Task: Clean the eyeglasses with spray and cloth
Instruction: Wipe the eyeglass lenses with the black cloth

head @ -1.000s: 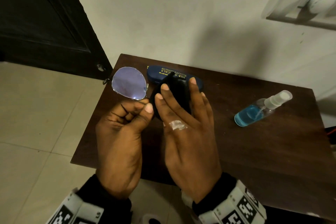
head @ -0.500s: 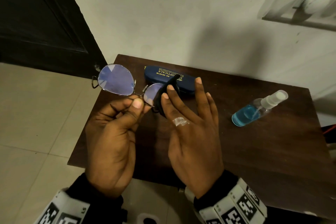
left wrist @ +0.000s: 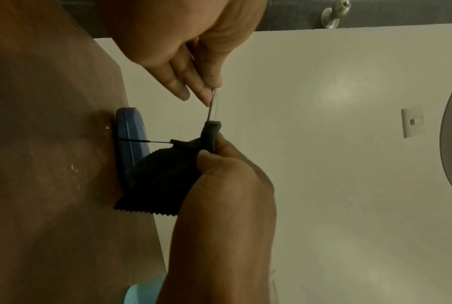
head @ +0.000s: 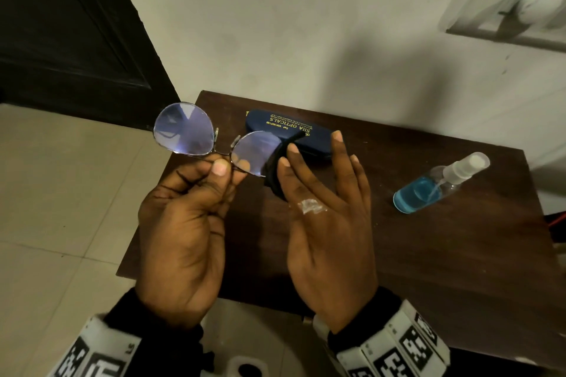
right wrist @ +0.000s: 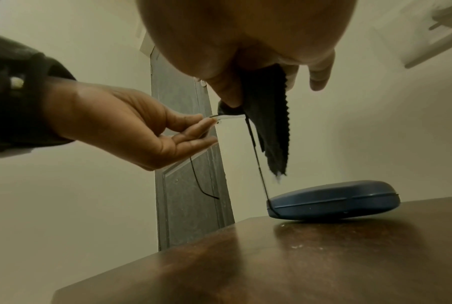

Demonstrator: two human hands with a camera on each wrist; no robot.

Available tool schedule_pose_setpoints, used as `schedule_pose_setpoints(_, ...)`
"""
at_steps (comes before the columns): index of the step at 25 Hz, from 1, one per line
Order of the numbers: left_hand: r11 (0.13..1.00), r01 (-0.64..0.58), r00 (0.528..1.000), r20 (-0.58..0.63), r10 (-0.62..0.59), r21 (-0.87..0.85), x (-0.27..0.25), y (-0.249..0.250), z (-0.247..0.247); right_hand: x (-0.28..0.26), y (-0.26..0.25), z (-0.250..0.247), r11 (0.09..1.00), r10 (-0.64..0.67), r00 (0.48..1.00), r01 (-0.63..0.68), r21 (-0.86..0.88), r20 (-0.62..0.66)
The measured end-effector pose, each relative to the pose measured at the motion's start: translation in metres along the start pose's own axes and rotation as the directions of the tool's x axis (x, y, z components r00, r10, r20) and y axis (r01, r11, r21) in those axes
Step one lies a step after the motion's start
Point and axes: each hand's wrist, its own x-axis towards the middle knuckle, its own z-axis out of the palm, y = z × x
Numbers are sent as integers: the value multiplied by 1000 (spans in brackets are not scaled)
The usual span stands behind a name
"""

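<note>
The eyeglasses point(head: 183, 128), thin metal frame with bluish lenses, are held above the table's left part. My left hand point(head: 219, 167) pinches them at the bridge between thumb and fingers. My right hand point(head: 288, 159) pinches a black cloth point(head: 272, 174) over the outer edge of the right lens point(head: 249, 151), fingers on top and thumb hidden below. In the right wrist view the cloth point(right wrist: 269, 115) hangs from my right hand, and a temple arm point(right wrist: 256, 156) drops down toward the case. The spray bottle point(head: 428, 190) with blue liquid lies on its side to the right, untouched.
A dark blue glasses case point(head: 288, 135) lies shut at the back of the small dark wooden table point(head: 428, 285), just behind my hands. A wall rises right behind the table, a dark door point(head: 76, 40) stands at the left, and tiled floor lies beyond the table's left edge.
The cloth has slid from covering the whole right lens to its outer edge, so most of that lens now shows. My left hand has shifted the glasses a little left and turned them.
</note>
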Motion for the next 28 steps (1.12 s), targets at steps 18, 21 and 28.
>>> schedule_pose_setpoints(18,978,-45,999,19,42,205,-3,-7,-2,1,-4,-6,969,-226,972,218,115,66)
schedule_pose_setpoints(21,988,-51,999,27,47,148,1,1,-3,5,6,-8,975,-211,977,208,76,36)
schedule_pose_setpoints(28,537,-508,849,288,443,674,-3,2,-8,13,26,-13,767,369,929,-296,569,-15)
